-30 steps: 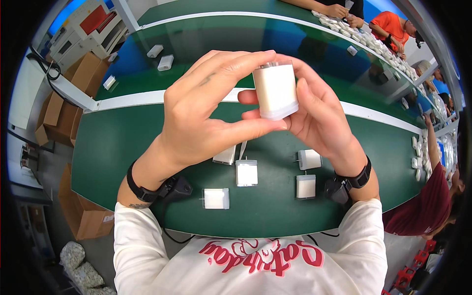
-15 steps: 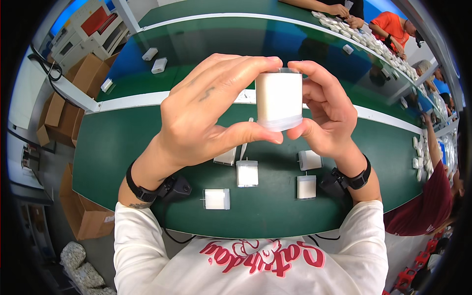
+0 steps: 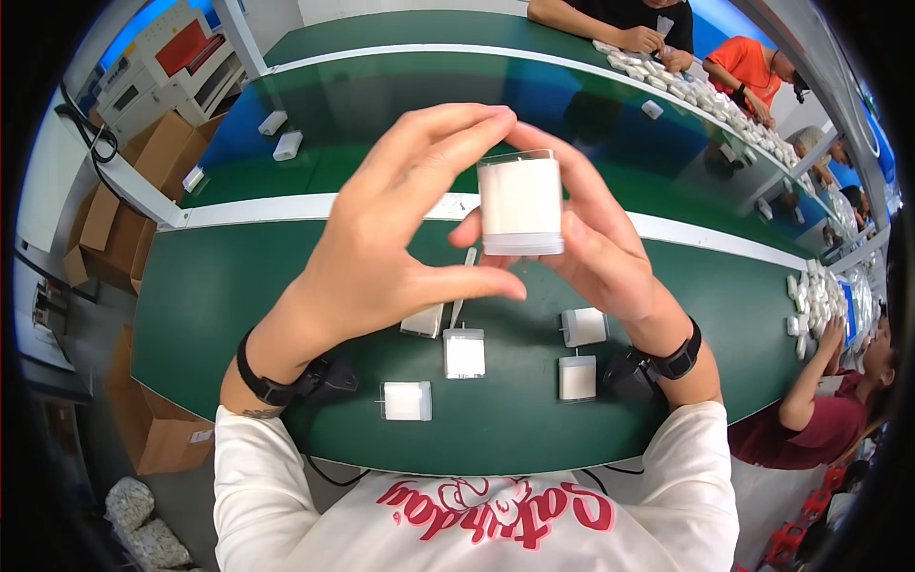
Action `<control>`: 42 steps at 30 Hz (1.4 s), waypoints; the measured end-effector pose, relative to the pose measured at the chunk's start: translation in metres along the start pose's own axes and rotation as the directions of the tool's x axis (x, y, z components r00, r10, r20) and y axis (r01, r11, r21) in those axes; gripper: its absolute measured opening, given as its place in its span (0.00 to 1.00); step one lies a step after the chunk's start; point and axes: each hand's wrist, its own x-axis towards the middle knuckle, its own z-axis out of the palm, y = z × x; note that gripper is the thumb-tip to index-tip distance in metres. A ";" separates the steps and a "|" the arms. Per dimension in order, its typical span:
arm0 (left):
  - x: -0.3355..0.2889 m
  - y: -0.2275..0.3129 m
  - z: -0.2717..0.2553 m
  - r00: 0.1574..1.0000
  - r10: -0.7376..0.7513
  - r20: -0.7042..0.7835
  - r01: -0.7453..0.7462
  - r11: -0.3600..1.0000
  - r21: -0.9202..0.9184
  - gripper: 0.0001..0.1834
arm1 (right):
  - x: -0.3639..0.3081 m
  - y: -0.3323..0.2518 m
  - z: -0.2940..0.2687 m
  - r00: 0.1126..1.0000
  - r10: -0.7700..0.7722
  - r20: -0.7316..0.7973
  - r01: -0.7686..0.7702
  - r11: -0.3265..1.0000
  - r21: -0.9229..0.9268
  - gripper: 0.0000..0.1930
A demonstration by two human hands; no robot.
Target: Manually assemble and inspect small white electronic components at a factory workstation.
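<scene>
In front of me, above the table, my right hand (image 3: 605, 243) holds a small clear plastic box (image 3: 521, 200) with a white filling and a frosted band at its lower end. Its thumb presses the box's right side, and other fingers pass behind it. My left hand (image 3: 386, 214) curves around the left side with thumb and fingers apart, not gripping the box; its upper fingertips meet those of the right hand. Similar boxes lie below on the green table: one in the middle (image 3: 464, 354), one at the left (image 3: 407, 401), two at the right (image 3: 584, 327), and one partly hidden (image 3: 421, 322).
A slim white tool (image 3: 462, 286) lies by the middle box. Beyond a white rail (image 3: 315, 208), more boxes (image 3: 287, 145) rest on a green surface. Co-workers (image 3: 629, 33) handle piles of white pieces (image 3: 686, 91) at the far right. Cardboard cartons (image 3: 167, 424) stand at the left.
My left fingers have come off the box, which is now in my right hand alone. The right fingers have moved behind it. The view has shifted slightly.
</scene>
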 end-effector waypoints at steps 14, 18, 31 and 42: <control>-0.002 -0.001 -0.011 0.999 0.024 0.041 -0.021 0.997 -0.068 0.34 | -0.002 0.003 -0.017 0.920 -0.389 0.043 0.338 0.733 -0.590 0.38; -0.003 -0.002 -0.010 0.999 0.034 0.037 -0.033 0.999 -0.028 0.31 | -0.003 0.006 -0.015 0.896 -0.441 0.046 0.352 0.644 -0.680 0.35; -0.030 -0.070 0.002 0.937 -0.298 0.182 0.210 0.897 0.390 0.35 | 0.005 0.004 -0.030 0.986 0.033 -0.164 -0.158 0.504 -0.849 0.28; -0.027 -0.025 0.010 0.576 -0.357 0.735 0.199 0.934 0.297 0.22 | 0.002 0.002 -0.030 0.997 0.078 -0.010 -0.047 0.493 -0.869 0.22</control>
